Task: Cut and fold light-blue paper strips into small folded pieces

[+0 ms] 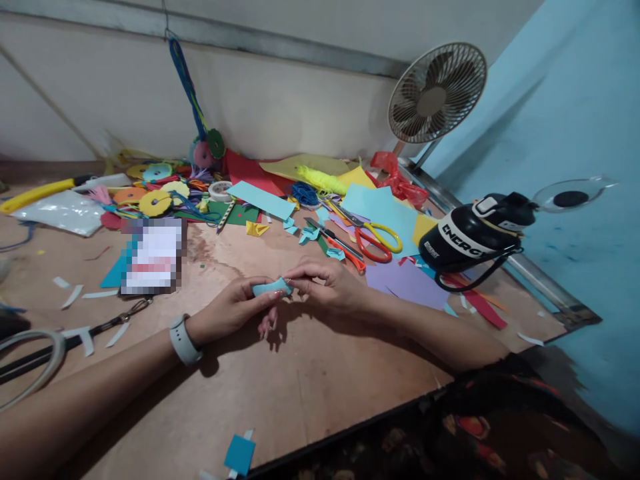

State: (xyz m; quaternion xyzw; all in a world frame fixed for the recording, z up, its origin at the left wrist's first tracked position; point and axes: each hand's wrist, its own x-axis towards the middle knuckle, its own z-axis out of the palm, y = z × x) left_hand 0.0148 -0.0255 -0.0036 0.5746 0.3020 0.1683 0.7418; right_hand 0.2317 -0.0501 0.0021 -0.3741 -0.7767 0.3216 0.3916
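A small light-blue piece of paper (270,287) is held up over the middle of the wooden table (300,387). My left hand (245,301) grips it between thumb and fingers from the left; a pale watch band circles that wrist. From the right, my right hand (325,283) pinches the paper's other end, its thumb and forefinger pressed together there. Just beyond my right hand lie a box cutter (345,247) with an orange handle, scissors (377,240) with red and yellow handles, and folded light-blue paper scraps (310,233).
A black bottle (467,243) lies on the right, lid open, near a fan (437,93). Coloured sheets, yarn (305,194) and a tape roll (220,191) crowd the back. A blurred-out card (153,257) and white paper strips (73,297) are at left. A blue square (240,455) sits in front.
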